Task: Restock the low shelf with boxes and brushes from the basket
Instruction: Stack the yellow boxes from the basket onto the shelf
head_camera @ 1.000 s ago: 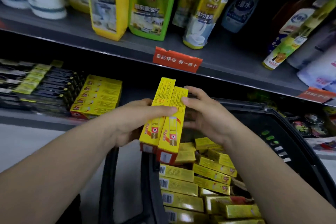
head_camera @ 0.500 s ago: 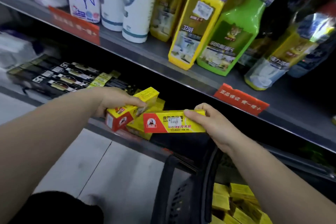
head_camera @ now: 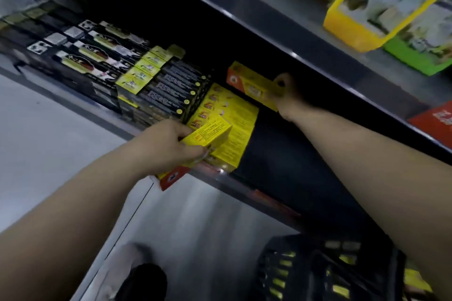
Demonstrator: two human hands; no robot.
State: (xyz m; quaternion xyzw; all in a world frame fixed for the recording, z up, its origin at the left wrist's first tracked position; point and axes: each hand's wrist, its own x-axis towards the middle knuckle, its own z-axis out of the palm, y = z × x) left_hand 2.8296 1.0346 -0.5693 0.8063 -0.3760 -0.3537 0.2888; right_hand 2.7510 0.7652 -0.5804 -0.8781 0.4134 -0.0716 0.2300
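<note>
Yellow box [head_camera: 247, 83] pinched in right grip [head_camera: 287, 91]; second box [head_camera: 208, 133] clasped in left grip [head_camera: 168, 146].

The long yellow cardboard boxes [head_camera: 228, 115] look slightly glossy. The grey metal shelf edge [head_camera: 244, 184], lower centre, shines smooth. The black basket [head_camera: 293, 269], lower right, is latticed plastic.

Yellow boxes [head_camera: 230, 115] with red ends and small red marks. Black packs [head_camera: 171, 90] with yellow dots. Black basket [head_camera: 293, 269]. Grey floor [head_camera: 49, 129].

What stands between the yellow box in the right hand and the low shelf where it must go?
Nothing visible. The right hand holds its yellow box inside the low shelf, above the stack of yellow boxes; dark bare shelf lies open beside the stack.
</note>
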